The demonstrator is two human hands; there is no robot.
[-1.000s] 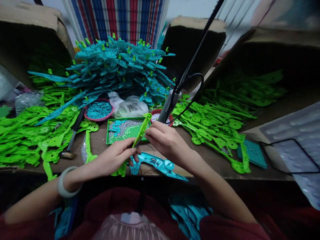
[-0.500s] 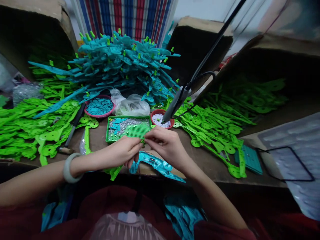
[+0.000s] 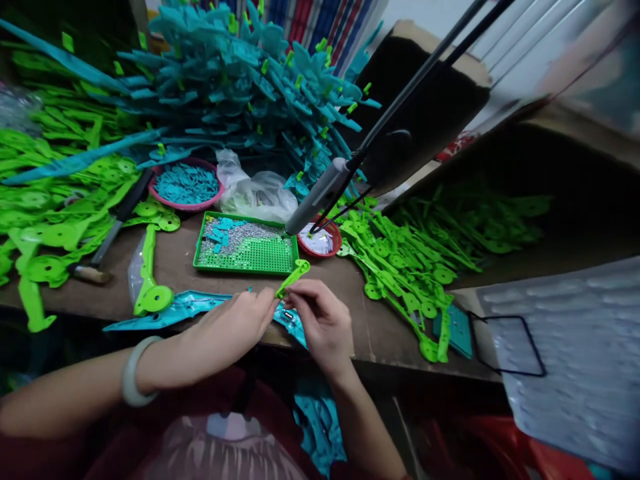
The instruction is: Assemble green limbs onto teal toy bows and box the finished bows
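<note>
Right now, the two hands are close together at a green plastic part (image 3: 295, 274), just on the near side of the green tray (image 3: 265, 257), its far end rising close to the tray's near right corner. The left hand (image 3: 230, 333) is closed around the part's lower end. The right hand (image 3: 323, 323) has thumb and fingers bunched at its edge; whether they grip the part or something small, I cannot tell. On the desk (image 3: 183, 248), blue plastic (image 3: 165, 311) shows to either side of the left hand, nearer than the tray; one piece or two, the hand hides it. The tray holds silvery bits (image 3: 253, 233) and a few blue chips (image 3: 220, 232) toward its left and far sides. A grey corded tool (image 3: 317, 195) slants over the tray's far right corner. Just right of the tray sits a red basket (image 3: 337, 241) with white strips, and to its far left a pink basket (image 3: 187, 207) of small blue pieces. A crumpled clear bag (image 3: 263, 197) lies just beyond it. Left of the tray is a curved green-and-clear part (image 3: 148, 263). Green heaps spread well out on both sides of it, and a tall blue heap (image 3: 250, 93) rises behind.
</note>
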